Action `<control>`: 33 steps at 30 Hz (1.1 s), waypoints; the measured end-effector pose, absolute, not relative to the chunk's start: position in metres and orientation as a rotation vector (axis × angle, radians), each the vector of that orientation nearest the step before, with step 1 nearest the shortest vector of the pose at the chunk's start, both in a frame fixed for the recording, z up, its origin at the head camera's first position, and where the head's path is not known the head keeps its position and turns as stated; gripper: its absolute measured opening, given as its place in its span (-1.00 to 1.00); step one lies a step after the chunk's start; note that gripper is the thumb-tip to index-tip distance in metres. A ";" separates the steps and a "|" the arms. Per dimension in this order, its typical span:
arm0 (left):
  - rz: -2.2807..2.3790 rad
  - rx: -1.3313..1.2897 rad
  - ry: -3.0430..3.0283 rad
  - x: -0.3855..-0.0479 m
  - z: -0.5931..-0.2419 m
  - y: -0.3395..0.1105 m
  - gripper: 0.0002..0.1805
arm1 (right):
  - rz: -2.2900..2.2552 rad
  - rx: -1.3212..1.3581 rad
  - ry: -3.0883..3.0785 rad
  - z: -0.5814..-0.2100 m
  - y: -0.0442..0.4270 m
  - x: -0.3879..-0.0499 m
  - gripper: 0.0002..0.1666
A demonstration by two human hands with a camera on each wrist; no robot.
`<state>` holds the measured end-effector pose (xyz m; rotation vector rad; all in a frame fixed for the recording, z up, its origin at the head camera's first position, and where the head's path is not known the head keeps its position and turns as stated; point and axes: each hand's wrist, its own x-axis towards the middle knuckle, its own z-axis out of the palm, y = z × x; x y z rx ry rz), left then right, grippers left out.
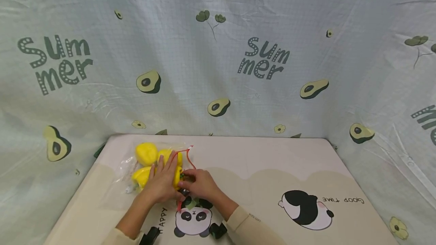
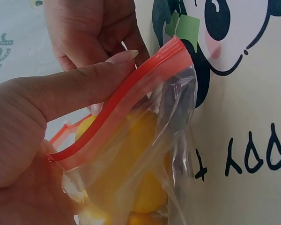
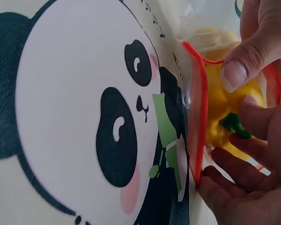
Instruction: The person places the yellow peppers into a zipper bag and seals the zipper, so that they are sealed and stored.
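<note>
A clear zip bag (image 1: 117,188) with a red zip edge (image 3: 197,108) lies at the left of the table, its mouth parted toward me. Inside are several yellow rounded pieces (image 1: 146,154), too covered by plastic to name. A yellow bell pepper (image 3: 215,101) with a green stem (image 3: 234,125) sits at the bag's mouth. My left hand (image 1: 161,184) spreads over the bag and holds its upper rim, thumb (image 2: 84,89) by the red strip (image 2: 117,98). With thumb and fingers around the stem end, my right hand (image 1: 201,185) holds the pepper. Its far side is hidden.
The pale table (image 1: 245,158) bears a printed panda (image 1: 193,220) just in front of the bag and a printed dog (image 1: 306,209) at the right. A patterned curtain (image 1: 190,86) rises behind the table and along its sides.
</note>
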<state>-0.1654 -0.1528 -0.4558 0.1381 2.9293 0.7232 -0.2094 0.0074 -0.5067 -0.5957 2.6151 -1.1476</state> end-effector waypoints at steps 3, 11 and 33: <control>0.727 0.134 2.921 -0.167 -0.455 -0.154 0.50 | -1.154 -0.611 2.615 -0.506 0.007 -0.211 -0.46; 0.755 0.139 2.903 -0.169 -0.456 -0.153 0.50 | -1.149 -0.599 2.657 -0.504 0.001 -0.207 -0.44; 0.803 0.162 2.885 -0.170 -0.460 -0.155 0.51 | -1.215 -0.387 2.582 -0.502 -0.009 -0.201 -0.30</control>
